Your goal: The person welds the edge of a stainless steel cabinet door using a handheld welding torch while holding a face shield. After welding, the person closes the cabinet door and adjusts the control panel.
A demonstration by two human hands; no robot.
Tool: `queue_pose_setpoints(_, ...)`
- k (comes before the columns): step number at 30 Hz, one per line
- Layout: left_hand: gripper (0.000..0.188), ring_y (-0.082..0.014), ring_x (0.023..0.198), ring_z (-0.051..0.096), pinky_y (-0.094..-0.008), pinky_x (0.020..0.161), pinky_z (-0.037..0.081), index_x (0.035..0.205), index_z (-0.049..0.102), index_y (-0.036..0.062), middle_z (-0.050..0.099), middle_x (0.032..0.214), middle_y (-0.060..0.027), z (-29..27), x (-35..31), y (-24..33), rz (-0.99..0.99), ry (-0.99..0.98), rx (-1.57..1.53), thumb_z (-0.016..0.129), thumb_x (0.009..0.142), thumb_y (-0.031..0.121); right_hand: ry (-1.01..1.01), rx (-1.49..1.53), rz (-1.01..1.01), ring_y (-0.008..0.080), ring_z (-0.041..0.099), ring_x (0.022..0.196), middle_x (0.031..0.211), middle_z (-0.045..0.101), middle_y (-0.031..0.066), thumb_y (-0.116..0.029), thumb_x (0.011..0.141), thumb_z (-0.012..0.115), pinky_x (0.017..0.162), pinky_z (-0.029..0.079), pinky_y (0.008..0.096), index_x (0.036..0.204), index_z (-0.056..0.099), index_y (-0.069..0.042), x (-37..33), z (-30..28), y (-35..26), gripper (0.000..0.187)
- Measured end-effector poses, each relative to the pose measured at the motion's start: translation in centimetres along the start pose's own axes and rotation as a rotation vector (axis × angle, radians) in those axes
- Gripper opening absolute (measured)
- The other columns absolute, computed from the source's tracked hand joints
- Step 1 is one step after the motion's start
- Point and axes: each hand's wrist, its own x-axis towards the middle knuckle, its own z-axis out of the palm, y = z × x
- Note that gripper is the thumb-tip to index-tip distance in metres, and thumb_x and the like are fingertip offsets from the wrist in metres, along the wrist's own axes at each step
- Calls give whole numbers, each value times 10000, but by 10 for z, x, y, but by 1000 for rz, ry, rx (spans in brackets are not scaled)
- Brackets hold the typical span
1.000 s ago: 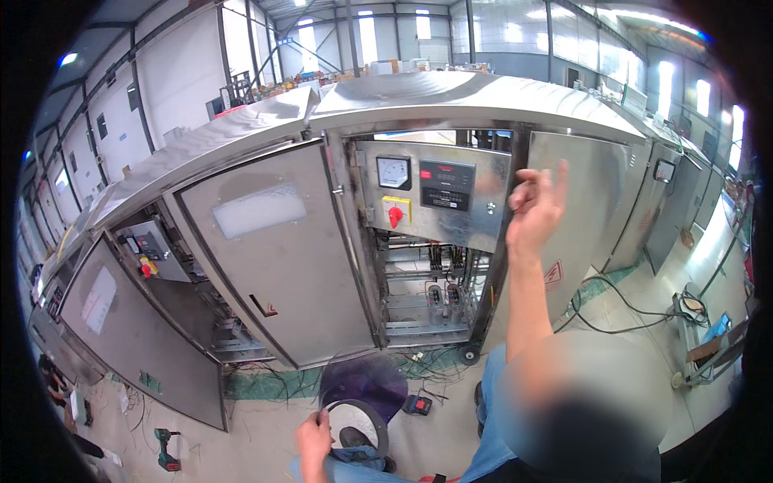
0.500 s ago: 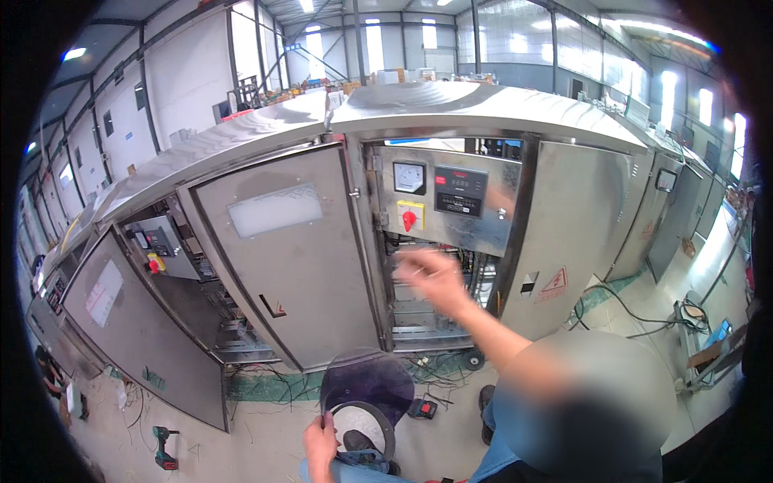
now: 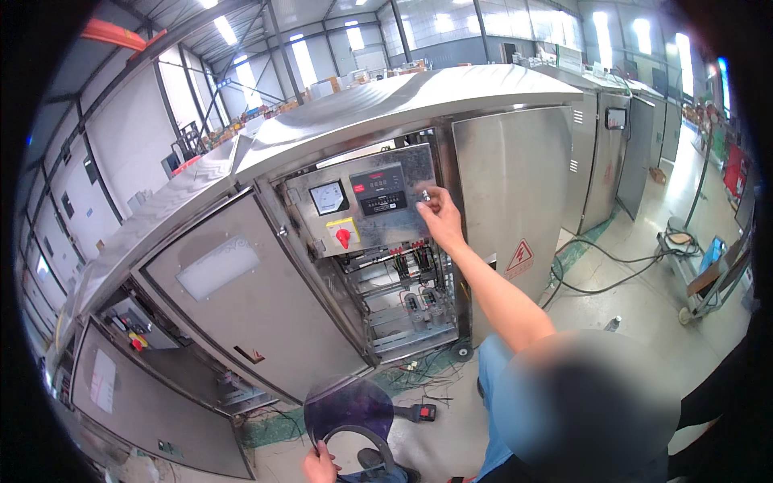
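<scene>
My right hand [image 3: 440,212] reaches from the lower right, fingers pinched on a small silver lock knob [image 3: 425,196] at the right side of a metal control panel [image 3: 306,233]. That panel carries a white dial meter [image 3: 328,198], a black digital display unit [image 3: 377,190] and a red rotary switch [image 3: 344,236] on a yellow plate. Low on the left, my left hand [image 3: 320,465] grips the edge of a dark purple, partly see-through rounded sheet [image 3: 348,404] with a ring-shaped lower part. A round blurred patch hides the rest of my right arm.
Wiring and grey cylindrical parts [image 3: 424,310] show below the panel. A closed cabinet door [image 3: 254,290] stands left, another door [image 3: 515,177] right. Loose wires and a black-and-red cordless tool [image 3: 423,413] lie on the floor. A cart [image 3: 708,274] with cables stands right.
My right hand has gone from in front of the opening below the panel up to the lock knob. The view has turned right. My left hand still grips the dark sheet.
</scene>
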Motion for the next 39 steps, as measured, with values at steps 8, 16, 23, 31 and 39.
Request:
queue_pose_setpoints(8, 646, -264, 582, 681, -419, 618, 540, 947, 715, -28, 670, 613, -145, 16, 16, 7, -23, 19, 111, 482, 1052, 565, -46, -103, 60, 302, 722, 826, 899, 713, 150, -213, 895, 755, 762, 566, 438, 1315, 566, -72, 21, 19, 9, 482)
queue_pose_setpoints(16, 687, -264, 608, 692, -416, 631, 544, 868, 728, -22, 679, 615, -147, 30, 22, 28, 2, -23, 167, 494, 1034, 602, 123, 473, 221, 108, 665, 733, 780, 673, 52, -293, 986, 741, 641, 511, 261, 1065, 618, -13, -30, 15, 24, 316)
queue_pose_setpoints(23, 718, -259, 560, 679, -418, 593, 537, 834, 715, -39, 675, 607, -158, 28, 31, 6, 36, -26, 142, 499, 1032, 617, -153, 652, 987, 259, 722, 934, 1063, 701, 158, -836, 870, 569, 787, 605, 384, 1340, 550, -65, -66, 14, 43, 903)
queue_pose_setpoints(31, 687, -252, 532, 671, -401, 545, 524, 848, 693, -62, 647, 589, -141, 41, 39, 10, -3, -25, 104, 537, 1038, 580, -42, 840, 889, 309, 752, 858, 1019, 684, 232, -753, 926, 582, 721, 651, 402, 1463, 431, -51, -41, 39, 75, 897)
queue_pose_setpoints(39, 698, -245, 552, 681, -399, 576, 537, 921, 715, -47, 677, 622, -153, 58, 45, 28, -34, -50, 236, 499, 1039, 606, -90, 856, 925, 289, 748, 821, 948, 673, 198, -773, 917, 573, 724, 644, 401, 1411, 481, -50, -23, 47, 91, 881)
